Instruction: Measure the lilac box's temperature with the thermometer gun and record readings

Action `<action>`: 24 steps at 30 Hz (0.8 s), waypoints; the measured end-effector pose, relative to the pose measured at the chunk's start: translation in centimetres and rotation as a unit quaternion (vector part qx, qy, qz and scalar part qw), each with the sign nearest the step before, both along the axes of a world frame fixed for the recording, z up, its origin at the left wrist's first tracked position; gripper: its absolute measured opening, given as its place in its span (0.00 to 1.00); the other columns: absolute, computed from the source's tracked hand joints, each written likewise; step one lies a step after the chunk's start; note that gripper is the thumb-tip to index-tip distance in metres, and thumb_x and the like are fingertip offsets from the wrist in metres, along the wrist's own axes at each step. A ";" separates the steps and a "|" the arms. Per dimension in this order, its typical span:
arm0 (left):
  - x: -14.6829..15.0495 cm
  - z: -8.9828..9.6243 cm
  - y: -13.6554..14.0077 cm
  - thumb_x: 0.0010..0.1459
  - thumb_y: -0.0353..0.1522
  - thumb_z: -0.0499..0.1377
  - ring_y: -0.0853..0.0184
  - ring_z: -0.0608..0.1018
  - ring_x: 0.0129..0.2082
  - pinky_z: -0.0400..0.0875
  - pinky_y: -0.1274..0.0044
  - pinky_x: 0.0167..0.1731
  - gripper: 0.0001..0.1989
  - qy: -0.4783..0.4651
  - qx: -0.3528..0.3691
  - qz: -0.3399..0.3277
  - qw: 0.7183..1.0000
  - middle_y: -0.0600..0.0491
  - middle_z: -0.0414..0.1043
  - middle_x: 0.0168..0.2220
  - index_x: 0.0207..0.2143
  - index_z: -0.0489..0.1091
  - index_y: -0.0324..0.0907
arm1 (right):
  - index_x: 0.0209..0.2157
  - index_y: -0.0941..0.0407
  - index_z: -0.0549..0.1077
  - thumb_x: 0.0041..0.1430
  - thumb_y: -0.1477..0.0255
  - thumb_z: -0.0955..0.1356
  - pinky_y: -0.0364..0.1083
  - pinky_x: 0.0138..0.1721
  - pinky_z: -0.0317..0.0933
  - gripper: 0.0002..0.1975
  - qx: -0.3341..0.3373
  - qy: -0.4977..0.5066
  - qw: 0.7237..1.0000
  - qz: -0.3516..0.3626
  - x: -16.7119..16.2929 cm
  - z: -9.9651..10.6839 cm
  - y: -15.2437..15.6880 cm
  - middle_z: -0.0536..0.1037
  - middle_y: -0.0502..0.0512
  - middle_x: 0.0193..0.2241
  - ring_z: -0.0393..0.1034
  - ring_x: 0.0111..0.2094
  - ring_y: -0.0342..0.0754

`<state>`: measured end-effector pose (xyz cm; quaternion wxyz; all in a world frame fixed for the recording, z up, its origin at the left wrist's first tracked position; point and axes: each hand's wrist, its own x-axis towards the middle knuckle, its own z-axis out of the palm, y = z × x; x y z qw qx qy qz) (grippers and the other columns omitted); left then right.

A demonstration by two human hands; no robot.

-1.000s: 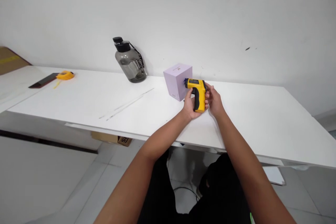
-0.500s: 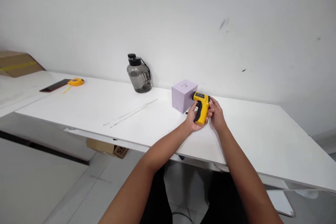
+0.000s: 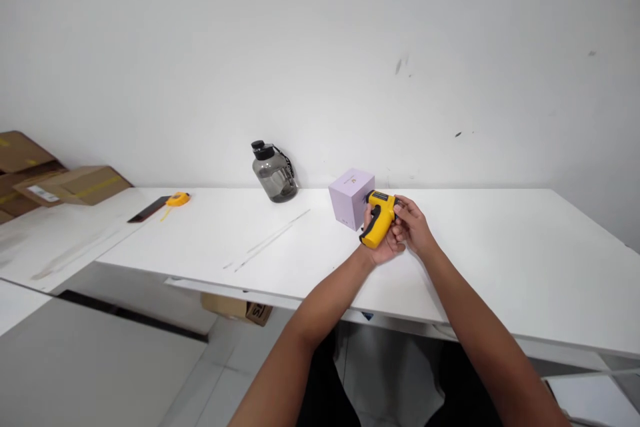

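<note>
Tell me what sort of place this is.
Probably a workroom or storeroom: a long white table against a scuffed wall, cardboard boxes at the left, and a tape measure.

Yellow pistol-shaped device [image 3: 383,217] rotated vs 1 s ago: handle was near vertical, slight lean at 0.5 s, now slants clearly down-left. Left hand [image 3: 386,250] changed with it: more of the palm and wrist shows on the near side of the handle. Right hand [image 3: 416,227] now has its thumb over the rear end; a second ago it was more behind it.

Head view shifted too: bottle [image 3: 275,175], purple box [image 3: 350,200] and tape measure [image 3: 178,199] sit lower and further right in frame. More cardboard boxes [image 3: 95,185] visible at left, white label [image 3: 44,194] included. Less of the black-clad legs [image 3: 327,387] in shot.
</note>
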<state>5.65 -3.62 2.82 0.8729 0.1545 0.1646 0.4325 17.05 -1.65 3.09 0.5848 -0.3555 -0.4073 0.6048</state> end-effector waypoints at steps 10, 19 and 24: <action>0.9 -0.1 0.0 0.60 0.63 0.37 0.70 0.61 0.14 0.60 0.77 0.19 0.41 0.002 -0.005 0.069 0.998 0.56 0.55 0.12 0.25 0.69 0.39 | 0.49 0.54 0.72 0.43 0.58 0.77 0.38 0.15 0.58 0.32 -0.036 -0.005 0.999 0.016 0.0 -0.5 0.4 0.68 0.42 0.23 0.62 0.18 0.37; 1.0 -0.1 -0.2 0.61 0.62 0.39 0.72 0.57 0.14 0.61 0.76 0.21 0.39 -0.037 -0.034 0.089 0.995 0.57 0.54 0.13 0.26 0.69 0.38 | 0.51 0.52 0.71 0.47 0.57 0.77 0.36 0.09 0.52 0.31 -0.064 -0.010 0.997 0.030 -0.2 -0.9 0.5 0.67 0.42 0.22 0.63 0.15 0.38; 0.7 -0.2 -0.2 0.61 0.62 0.39 0.75 0.55 0.14 0.59 0.76 0.21 0.40 -0.051 -0.016 0.060 0.997 0.58 0.55 0.15 0.26 0.69 0.37 | 0.50 0.53 0.72 0.46 0.59 0.78 0.36 0.16 0.64 0.30 -0.041 0.021 0.999 0.022 -0.1 -0.9 0.7 0.67 0.42 0.22 0.67 0.20 0.38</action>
